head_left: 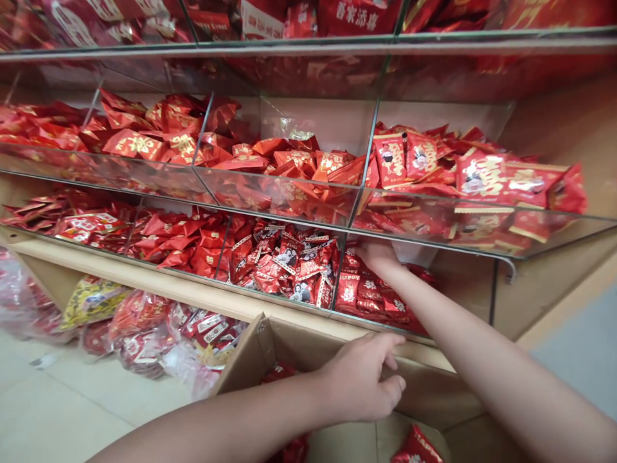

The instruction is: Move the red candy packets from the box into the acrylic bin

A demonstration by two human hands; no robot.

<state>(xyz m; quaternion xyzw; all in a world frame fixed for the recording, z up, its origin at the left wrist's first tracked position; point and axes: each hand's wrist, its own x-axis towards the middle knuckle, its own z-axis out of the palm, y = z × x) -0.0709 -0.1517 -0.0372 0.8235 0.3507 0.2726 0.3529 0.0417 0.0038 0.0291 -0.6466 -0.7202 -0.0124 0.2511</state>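
My right hand point(376, 254) reaches into the rightmost compartment of the lower shelf, over small red packets point(369, 289) printed with white and gold marks. Its fingertips are blurred and partly hidden under the shelf above, so what they hold, if anything, does not show. Lower down, my left hand point(364, 378) hangs over an open cardboard box point(299, 334), fingers loosely apart and nothing in them. Inside the box are some red packets, one of them a red packet point(417, 445) near the bottom edge of the view.
Clear dividers split the shelves into compartments of red packets, including red packets with cartoon figures point(289, 257). A clear front panel point(289, 199) edges the middle shelf, above my right hand. Plastic bags of packets point(139, 321) lie on the tiled floor point(58, 392) at left.
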